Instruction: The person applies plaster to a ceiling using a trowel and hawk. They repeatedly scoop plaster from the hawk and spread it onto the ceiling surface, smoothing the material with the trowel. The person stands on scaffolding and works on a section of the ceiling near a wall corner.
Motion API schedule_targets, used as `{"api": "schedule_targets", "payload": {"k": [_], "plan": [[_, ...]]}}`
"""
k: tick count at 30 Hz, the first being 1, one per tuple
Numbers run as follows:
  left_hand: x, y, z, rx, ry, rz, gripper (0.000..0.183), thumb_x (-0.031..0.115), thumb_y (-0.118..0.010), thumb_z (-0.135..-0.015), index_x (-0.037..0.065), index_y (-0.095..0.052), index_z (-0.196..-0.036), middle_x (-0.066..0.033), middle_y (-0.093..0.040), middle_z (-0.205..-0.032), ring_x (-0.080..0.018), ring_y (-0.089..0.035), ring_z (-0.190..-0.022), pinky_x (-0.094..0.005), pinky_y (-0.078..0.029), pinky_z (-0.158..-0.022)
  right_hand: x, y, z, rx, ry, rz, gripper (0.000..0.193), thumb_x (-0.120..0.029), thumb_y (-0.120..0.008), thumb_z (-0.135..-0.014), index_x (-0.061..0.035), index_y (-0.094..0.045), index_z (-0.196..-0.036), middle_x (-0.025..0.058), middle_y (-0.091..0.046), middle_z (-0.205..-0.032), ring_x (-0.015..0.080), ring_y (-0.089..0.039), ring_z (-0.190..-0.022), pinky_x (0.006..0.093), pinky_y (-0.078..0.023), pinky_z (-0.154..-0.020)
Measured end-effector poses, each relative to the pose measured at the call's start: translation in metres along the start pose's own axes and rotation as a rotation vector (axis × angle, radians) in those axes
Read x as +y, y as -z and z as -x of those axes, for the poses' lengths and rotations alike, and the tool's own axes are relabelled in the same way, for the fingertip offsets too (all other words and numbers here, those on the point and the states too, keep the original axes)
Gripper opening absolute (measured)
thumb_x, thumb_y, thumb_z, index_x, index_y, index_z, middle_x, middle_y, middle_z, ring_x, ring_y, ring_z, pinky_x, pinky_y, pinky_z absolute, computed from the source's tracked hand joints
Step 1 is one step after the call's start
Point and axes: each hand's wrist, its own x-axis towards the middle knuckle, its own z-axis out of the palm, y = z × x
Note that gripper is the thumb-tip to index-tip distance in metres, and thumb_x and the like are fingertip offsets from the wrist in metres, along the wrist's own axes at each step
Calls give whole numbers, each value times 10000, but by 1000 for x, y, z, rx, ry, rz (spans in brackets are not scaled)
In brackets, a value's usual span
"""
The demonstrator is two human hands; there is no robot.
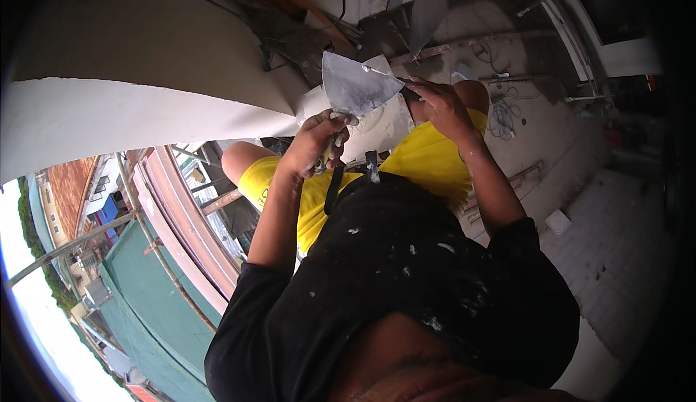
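Observation:
In front of me is a wide putty knife point(360, 86), its grey blade fanning out to the left and smeared with pale material. My right hand point(442, 105) is closed at the narrow end, around a dark handle that is mostly hidden. Just below the blade's left part, my left hand point(317, 141) has its fingers curled in, coated with grey-white paste. Whether those fingers hold anything I cannot make out. Between my knees, behind the blade, shows a pale plaster-smeared surface point(378, 128).
At left, a curved white wall edge point(145, 108) borders an opening with scaffold poles point(165, 268) and rooftops outside. A grey flat strip point(429, 10) stands beyond the knife. To the right lie a coiled cable point(502, 119) and a white block point(558, 221).

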Motion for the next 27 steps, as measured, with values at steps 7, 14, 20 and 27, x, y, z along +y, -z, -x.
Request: {"api": "schedule_targets", "payload": {"k": [7, 14, 20, 27], "plan": [[-45, 25, -23, 243, 62, -172, 344, 258, -509, -1007, -40, -594, -1158, -29, -490, -770, -112, -501, -565, -263, -426, -450, -71, -1, -19, 33, -3, 100, 400, 10, -599, -822, -31, -639, -1219, 132, -701, -1031, 279, -626, -1013, 408, -480, -884], [-62, 26, -26, 240, 142, -281, 328, 227, -512, -985, -41, -607, -1149, -40, -491, -766, -120, -514, -574, -268, -435, -449, -38, -82, -15, -256, -170, 163, 384, -15, -576, -829, -25, -635, -1208, 149, -690, -1103, 324, -608, -1069, 431, -462, -951], [-92, 56, -29, 302, 136, -286, 287, 213, -525, -968, -25, -614, -1103, -25, -486, -719, -118, -501, -548, -273, -429, -439, -25, -87, -28, -134, -132, 167, 251, -67, -578, -839, -22, -603, -1085, 184, -691, -1013, 364, -638, -973, 483, -474, -877], [-151, 105, -57, 504, 136, -522, 267, 260, -561, -955, -6, -586, -958, -34, -528, -703, -148, -503, -520, -310, -428, -469, 13, -130, -22, -260, -281, 250, 233, -47, -553, -848, -13, -585, -1076, 205, -699, -935, 397, -677, -837, 477, -526, -740]]}}
